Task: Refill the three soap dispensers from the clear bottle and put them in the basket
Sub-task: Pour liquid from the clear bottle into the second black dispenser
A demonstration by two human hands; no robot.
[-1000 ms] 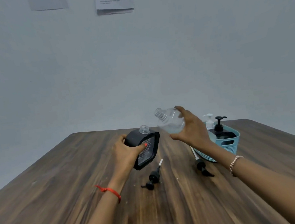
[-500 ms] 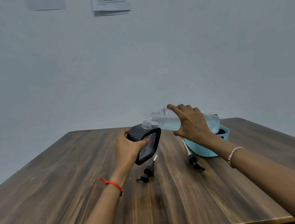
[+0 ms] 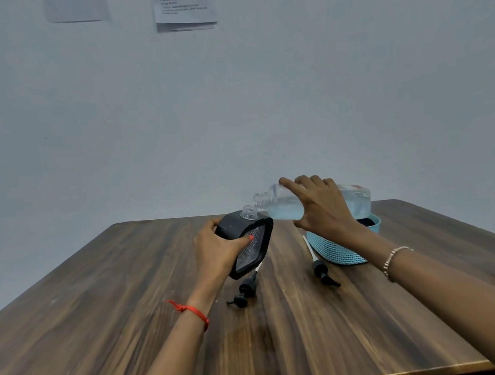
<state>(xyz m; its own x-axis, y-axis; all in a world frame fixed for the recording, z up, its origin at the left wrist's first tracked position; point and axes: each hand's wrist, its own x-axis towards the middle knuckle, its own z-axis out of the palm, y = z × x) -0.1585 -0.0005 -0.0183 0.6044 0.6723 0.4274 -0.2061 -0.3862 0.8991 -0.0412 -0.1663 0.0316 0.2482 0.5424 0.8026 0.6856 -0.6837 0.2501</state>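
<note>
My left hand (image 3: 216, 252) grips a black soap dispenser (image 3: 248, 242) with a clear open neck, tilted and lifted off the table. My right hand (image 3: 322, 206) holds the clear bottle (image 3: 282, 203) almost on its side, its open mouth just above and right of the dispenser's neck. Pale liquid lies in the bottle's lower part. The blue basket (image 3: 336, 251) sits behind my right wrist; something dark shows inside it, and my hand and the bottle hide the rest.
Two black pump heads with tubes lie on the wooden table (image 3: 132, 323): one pump head (image 3: 247, 289) below the dispenser, the other pump head (image 3: 322, 269) beside the basket. The table's near edge runs along the bottom. Papers (image 3: 183, 3) hang on the wall.
My right hand has tipped the clear bottle from slanted upward to nearly level and brought its mouth close to the dispenser's neck. The bottle now hides the dispensers in the basket.
</note>
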